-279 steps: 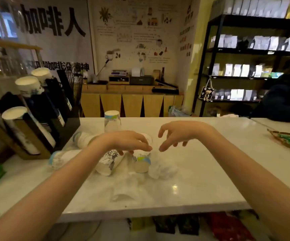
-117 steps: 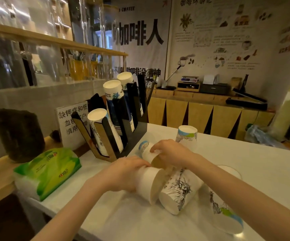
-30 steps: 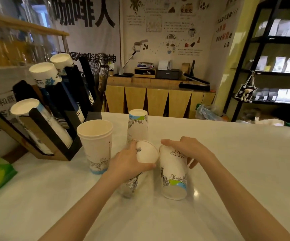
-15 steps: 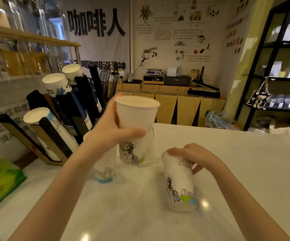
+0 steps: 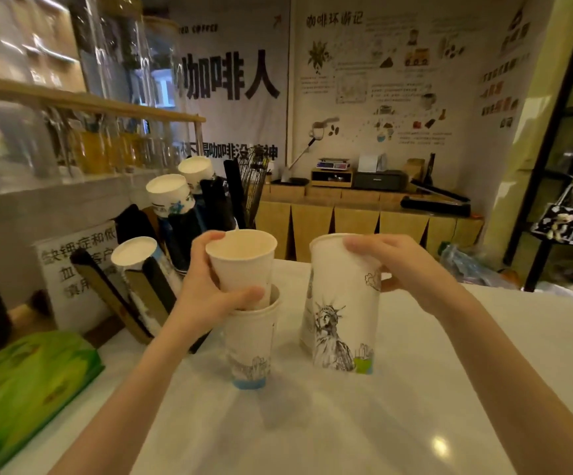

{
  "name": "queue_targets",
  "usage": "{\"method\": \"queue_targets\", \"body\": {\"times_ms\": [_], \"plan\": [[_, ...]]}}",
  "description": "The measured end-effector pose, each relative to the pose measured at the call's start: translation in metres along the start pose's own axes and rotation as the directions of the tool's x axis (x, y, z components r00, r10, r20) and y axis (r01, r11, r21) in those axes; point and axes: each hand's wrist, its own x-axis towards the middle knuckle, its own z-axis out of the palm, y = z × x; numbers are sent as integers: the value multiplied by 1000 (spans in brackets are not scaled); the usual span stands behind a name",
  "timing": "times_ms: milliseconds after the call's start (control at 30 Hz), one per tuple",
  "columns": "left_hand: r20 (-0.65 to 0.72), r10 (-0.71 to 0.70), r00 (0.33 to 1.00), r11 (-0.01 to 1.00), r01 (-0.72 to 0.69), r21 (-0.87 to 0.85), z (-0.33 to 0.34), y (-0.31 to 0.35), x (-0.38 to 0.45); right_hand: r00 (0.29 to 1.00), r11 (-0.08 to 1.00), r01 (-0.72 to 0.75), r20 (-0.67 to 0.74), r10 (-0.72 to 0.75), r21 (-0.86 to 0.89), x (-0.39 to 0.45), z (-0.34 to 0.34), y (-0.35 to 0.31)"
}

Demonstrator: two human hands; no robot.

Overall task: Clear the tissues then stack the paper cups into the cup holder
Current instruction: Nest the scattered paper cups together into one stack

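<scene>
Tissue pack, green and soft-sided [image 5: 28,389], lies at the far left edge of the white marble-look worktop [image 5: 398,423]. Behind it leans a white printed card sign [image 5: 72,265].

Black and wood slanted cup holder [image 5: 154,289] stands next: three slots show white paper cup stacks, bases toward the camera. Position matches the frame half a second ago.

Left hand [image 5: 206,286] is closed around a plain white paper cup [image 5: 244,265], thumb across its lower front, fingertips [image 5: 213,240] at the rim. Half a second ago this cup was lifted free above the worktop; now its base sits inside the mouth of a standing white paper cup with a blue base band [image 5: 251,344], only partly seated. The lower cup rests upright on the worktop, just right of the holder.

Right hand [image 5: 398,265] grips the rim of a tall white paper cup printed with a Statue of Liberty sketch [image 5: 340,313], fingers over the top edge. Earlier this cup was lying on its side under the hand; now it is near upright, mouth up, tilted slightly, bottom edge at the worktop. Contact cannot be confirmed. It stands just right of the nested pair, not touching them.

No loose tissues show on the worktop, unlike the earliest frame.
</scene>
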Motion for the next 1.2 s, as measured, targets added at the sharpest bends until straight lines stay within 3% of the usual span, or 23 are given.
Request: {"method": "queue_targets", "body": {"times_ms": [133, 300, 400, 567, 800, 967, 1200], "plan": [[94, -79, 992, 996, 82, -24, -2, -21, -6, 977, 979, 176, -141, -161, 103, 13, 7, -31], [195, -164, 967, 985, 170, -15, -5, -34, -8, 892, 928, 350, -347, -289, 128, 33, 24, -50], [233, -183, 955, 976, 204, -70, -4, -41, -10, 863, 903, 411, -372, -343, 121, 40, 44, -49], [227, -160, 961, 961, 204, -186, 3, -48, -12, 892, 912, 410, -204, -404, -10, 42, 81, -29], [203, -131, 970, 963, 173, -206, 4, -53, -14, 945, 939, 325, 73, -318, -112, 33, 106, 9], [207, -103, 973, 966, 147, -212, 4, -57, -16, 941, 917, 335, 133, -312, -217, 22, 115, 24], [188, -92, 978, 972, 130, -198, 6, -51, -19, 957, 967, 241, 184, -223, -85, 21, 113, 30]]}}
